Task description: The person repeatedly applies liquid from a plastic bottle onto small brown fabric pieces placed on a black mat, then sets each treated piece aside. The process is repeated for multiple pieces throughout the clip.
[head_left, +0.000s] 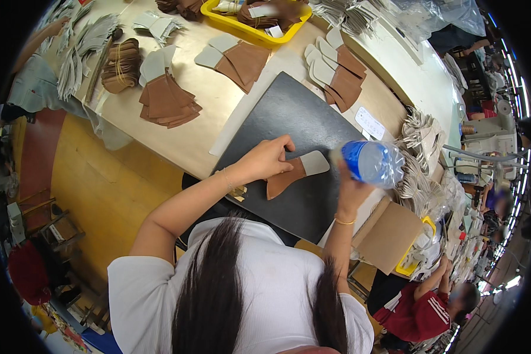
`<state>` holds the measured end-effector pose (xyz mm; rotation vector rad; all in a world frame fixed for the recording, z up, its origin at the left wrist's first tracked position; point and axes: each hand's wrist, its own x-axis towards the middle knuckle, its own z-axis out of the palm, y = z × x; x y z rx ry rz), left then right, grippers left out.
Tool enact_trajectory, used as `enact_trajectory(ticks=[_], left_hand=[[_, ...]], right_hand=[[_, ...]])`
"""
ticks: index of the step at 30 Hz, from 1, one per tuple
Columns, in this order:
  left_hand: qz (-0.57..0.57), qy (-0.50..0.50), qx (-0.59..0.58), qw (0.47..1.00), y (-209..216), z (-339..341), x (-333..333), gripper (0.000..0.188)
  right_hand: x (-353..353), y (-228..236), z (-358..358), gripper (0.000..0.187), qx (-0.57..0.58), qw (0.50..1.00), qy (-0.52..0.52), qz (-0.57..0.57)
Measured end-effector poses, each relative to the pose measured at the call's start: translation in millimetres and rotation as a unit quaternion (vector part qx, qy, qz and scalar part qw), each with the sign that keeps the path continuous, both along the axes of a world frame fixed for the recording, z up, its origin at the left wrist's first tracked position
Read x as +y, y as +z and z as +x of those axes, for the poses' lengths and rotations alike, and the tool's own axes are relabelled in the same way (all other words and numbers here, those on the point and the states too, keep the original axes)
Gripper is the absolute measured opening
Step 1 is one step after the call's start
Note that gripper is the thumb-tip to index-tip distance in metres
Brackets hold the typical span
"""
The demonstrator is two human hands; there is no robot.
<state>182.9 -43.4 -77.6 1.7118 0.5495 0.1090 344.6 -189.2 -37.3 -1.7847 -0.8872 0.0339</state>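
Note:
On a dark grey board [277,118] lies a brown leather piece [286,179] with a pale grey-white end, its white end toward the right. My left hand [265,159] rests on the brown part with bent fingers, holding it at its upper left edge. My right hand [351,192] is closed around a clear plastic bottle [374,162] with a blue label, tilted and raised over the board's right side. Part of the right hand is hidden by the bottle and slightly blurred.
Fanned stacks of similar brown-and-white pieces [166,100] lie beyond the board. A yellow tray [265,39] holds more brown parts. Bundles of pale pieces [422,138] and a cardboard sheet [389,233] are at right. A person in red [416,312] sits at lower right.

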Motion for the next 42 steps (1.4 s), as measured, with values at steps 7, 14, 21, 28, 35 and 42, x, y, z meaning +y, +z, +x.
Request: enact_trajectory(ticks=[7,14,21,28,35,42], left_hand=[[-0.051,-0.001,0.056,0.997,17,-2,2,0.032],[-0.050,-0.053,0.082,0.994,8,3,9,0.036],[-0.577,-0.022,-0.023,0.816,10,19,13,0.044],[-0.545,0.167,-0.200,0.797,13,111,27,0.051],[-0.518,0.348,-0.257,0.738,27,198,66,0.065],[-0.603,0.248,-0.204,0.730,5,151,63,0.049]], right_hand=[[5,-20,-9,0.061,-0.137,0.987,0.040,-0.075],[-1,0,12,0.065,0.074,0.983,-0.031,0.167],[-29,14,22,0.071,0.098,0.979,-0.036,0.178],[-49,22,31,0.070,0.068,0.984,-0.080,0.145],[-50,24,26,0.082,0.135,0.975,-0.058,0.168],[-43,29,26,0.076,0.076,0.985,-0.056,0.145]])
